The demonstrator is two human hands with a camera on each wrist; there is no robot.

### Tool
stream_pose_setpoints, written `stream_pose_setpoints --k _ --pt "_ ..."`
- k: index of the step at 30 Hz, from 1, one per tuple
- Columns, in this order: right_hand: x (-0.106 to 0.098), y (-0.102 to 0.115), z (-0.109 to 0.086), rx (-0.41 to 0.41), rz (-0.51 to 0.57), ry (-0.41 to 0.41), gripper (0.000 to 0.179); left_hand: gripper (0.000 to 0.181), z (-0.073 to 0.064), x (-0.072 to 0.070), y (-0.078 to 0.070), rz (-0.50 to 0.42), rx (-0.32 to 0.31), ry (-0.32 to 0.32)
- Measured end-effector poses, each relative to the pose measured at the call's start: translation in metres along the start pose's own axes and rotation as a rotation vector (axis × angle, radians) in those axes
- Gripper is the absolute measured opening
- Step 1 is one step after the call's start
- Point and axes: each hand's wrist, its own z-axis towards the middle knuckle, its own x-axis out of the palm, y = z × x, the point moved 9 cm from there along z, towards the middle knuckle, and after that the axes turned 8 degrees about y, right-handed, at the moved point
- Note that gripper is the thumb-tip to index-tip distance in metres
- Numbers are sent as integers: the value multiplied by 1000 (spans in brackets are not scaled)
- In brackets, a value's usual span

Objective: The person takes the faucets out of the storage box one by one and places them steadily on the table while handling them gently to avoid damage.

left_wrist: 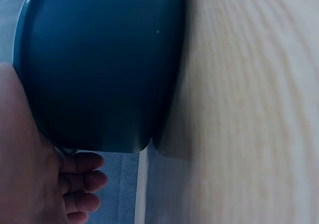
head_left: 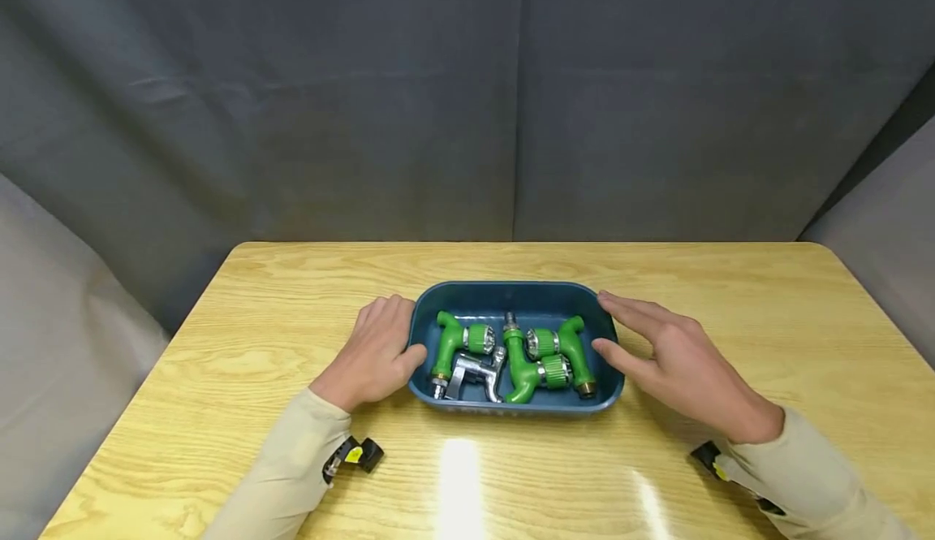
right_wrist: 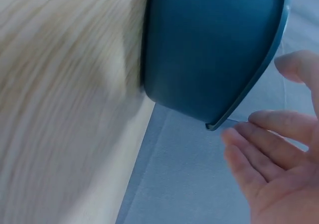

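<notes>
A dark blue plastic tub sits on the wooden table. Inside lie three green taps, one at the left, one in the middle and one at the right, with ribbed green knobs. A small chrome tap lies between the left and middle ones. My left hand holds the tub's left end, thumb at the rim; its curled fingers show below the rim in the left wrist view. At the right end, my right hand has its fingers extended, with fingertips right by the rim.
The light wooden table has rounded far corners. Behind it hangs a dark grey curtain, with paler cloth at the sides. A small black device is strapped at each wrist, the left one close above the table.
</notes>
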Motion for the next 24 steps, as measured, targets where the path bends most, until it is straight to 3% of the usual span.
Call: stream_pose_setpoints --k 4,10,14,24 --pt "-6 7 -4 -53 -24 -88 53 33 1 1 -2 8 12 1" --pt "-9 22 1 -148 -48 -136 43 34 -1 0 -1 2 2 3" --pt "-7 29 7 -178 -62 -134 37 34 -2 0 1 7 -6 3" --pt "3 36 17 -162 -51 -70 34 35 -2 0 0 3 2 5"
